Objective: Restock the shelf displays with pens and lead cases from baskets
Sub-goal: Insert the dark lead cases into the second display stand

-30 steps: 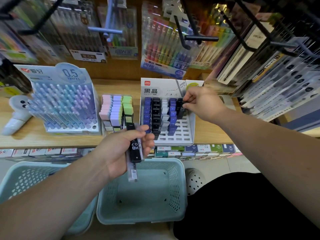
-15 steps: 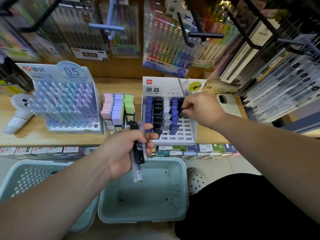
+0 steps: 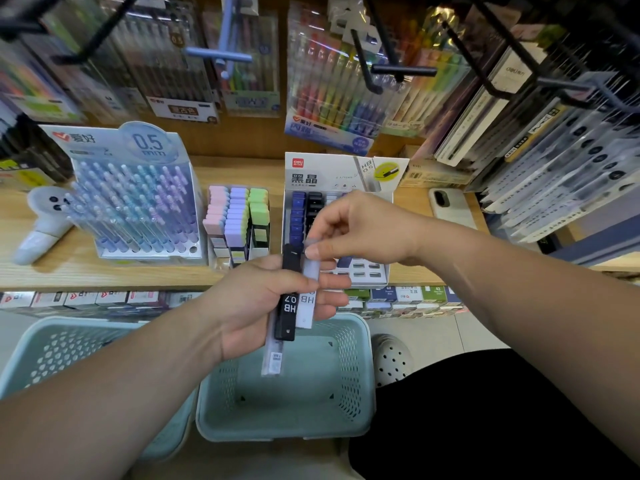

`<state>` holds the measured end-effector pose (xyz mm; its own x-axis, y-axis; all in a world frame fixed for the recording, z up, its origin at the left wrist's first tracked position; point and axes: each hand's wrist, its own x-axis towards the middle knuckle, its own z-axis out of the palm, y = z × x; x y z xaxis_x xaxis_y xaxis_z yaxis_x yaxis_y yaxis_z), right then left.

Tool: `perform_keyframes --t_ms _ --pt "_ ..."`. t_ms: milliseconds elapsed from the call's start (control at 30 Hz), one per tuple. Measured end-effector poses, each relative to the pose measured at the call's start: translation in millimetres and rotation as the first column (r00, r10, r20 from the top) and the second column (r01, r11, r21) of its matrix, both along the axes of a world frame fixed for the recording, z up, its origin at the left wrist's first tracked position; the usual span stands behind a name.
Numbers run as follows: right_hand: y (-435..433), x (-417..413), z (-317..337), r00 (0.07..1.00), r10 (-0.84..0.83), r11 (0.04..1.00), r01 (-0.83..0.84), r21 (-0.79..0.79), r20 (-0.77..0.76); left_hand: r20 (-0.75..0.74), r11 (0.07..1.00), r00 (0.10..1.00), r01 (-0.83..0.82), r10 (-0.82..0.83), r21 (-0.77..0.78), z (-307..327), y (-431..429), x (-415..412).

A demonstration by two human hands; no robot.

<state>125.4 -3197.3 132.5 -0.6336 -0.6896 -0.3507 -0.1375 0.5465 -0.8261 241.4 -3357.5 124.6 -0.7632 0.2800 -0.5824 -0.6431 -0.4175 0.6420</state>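
While the pale green basket (image 3: pixel 362 372) sits low on the floor, the left hand (image 3: pixel 249 306) above it grips a small bunch of lead cases (image 3: pixel 273 358), with the black case (image 3: pixel 286 320) marked HB 0.7 on top. The right hand (image 3: pixel 363 230) pinches the upper end of the clear white case (image 3: pixel 310 263) right beside it. Just behind, on the wooden shelf (image 3: pixel 104 275), stands the lead case display (image 3: pixel 346 168), rows only partly filled. Pastel blocks (image 3: pixel 239 216) and the 0.5 mm pen display (image 3: pixel 138 188) sit off to its left.
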Motion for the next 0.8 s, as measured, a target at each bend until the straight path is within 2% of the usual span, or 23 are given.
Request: perform_keyframes --t_ms 100,200,300,367,467,567,700,800 --pt "9 -4 3 0.973 -0.17 0.978 0.186 -0.092 0.156 0.007 0.999 1.0 -0.021 0.022 -0.038 -1 -1 1" --pt "19 -10 6 0.904 -0.348 0.898 0.398 -0.187 0.25 -0.023 0.993 1.0 -0.014 0.011 -0.114 -5 -2 1" --pt "26 -15 10 0.878 -0.371 0.869 0.443 -0.221 0.301 -0.036 0.984 0.995 -0.097 0.092 -0.146 -9 -4 -2" --pt "31 -16 11 0.906 -0.29 0.912 0.36 -0.197 0.309 -0.044 0.976 0.988 -0.152 0.147 -0.158 -9 -5 -3" --pt "32 -10 15 0.973 -0.035 0.999 0.044 -0.032 0.228 -0.038 0.958 0.976 -0.218 0.214 -0.188 -12 -9 -6" --pt "12 10 16 0.987 0.149 0.98 -0.156 0.121 0.064 -0.041 0.957 0.979 -0.204 0.2 -0.207 -14 -8 -6" --pt "-8 24 8 0.962 0.258 0.955 -0.24 0.176 -0.089 0.004 0.957 0.988 -0.148 0.154 -0.249 -18 -6 -5" --pt "-1 15 2 0.991 0.111 0.983 -0.099 0.156 -0.072 0.103 0.958 0.98 -0.14 0.17 -0.252 -22 -10 -5"
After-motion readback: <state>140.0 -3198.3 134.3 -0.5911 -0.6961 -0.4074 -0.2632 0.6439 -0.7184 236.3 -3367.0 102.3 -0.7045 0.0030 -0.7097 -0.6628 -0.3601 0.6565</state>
